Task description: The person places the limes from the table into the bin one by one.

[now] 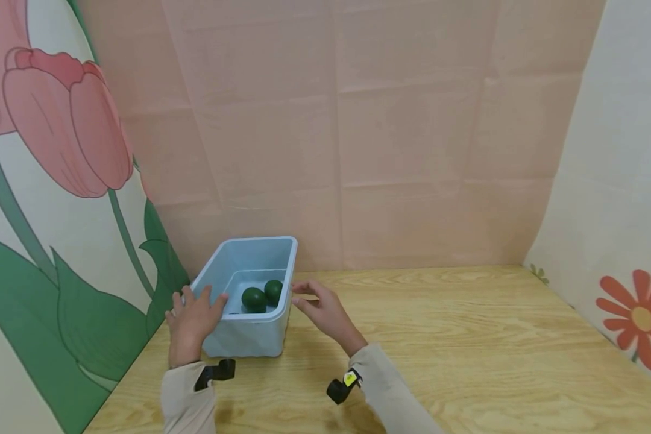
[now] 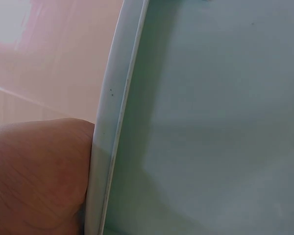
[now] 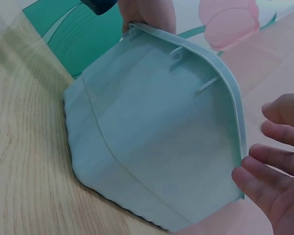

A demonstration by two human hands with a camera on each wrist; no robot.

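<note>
A light blue plastic bin (image 1: 242, 337) stands on the wooden table, holding two dark green, rounded fruits that look like avocados; one avocado (image 1: 254, 299) sits left of the other avocado (image 1: 273, 292). My left hand (image 1: 194, 316) rests at the bin's front left corner with its fingers spread along the rim. Close up in the left wrist view, part of that hand (image 2: 39, 176) lies against the outer side of the rim (image 2: 112, 98). On the opposite side, my right hand (image 1: 325, 308) is beside the bin, its fingertips (image 3: 245, 176) right at the rim and its thumb apart.
The wooden tabletop (image 1: 439, 343) extends far to the right of the bin. A pinkish sheet (image 1: 385, 150) hangs behind it. Flower-printed panels, a tulip panel (image 1: 76, 126) on the left and a daisy panel (image 1: 642, 319) on the right, border the table.
</note>
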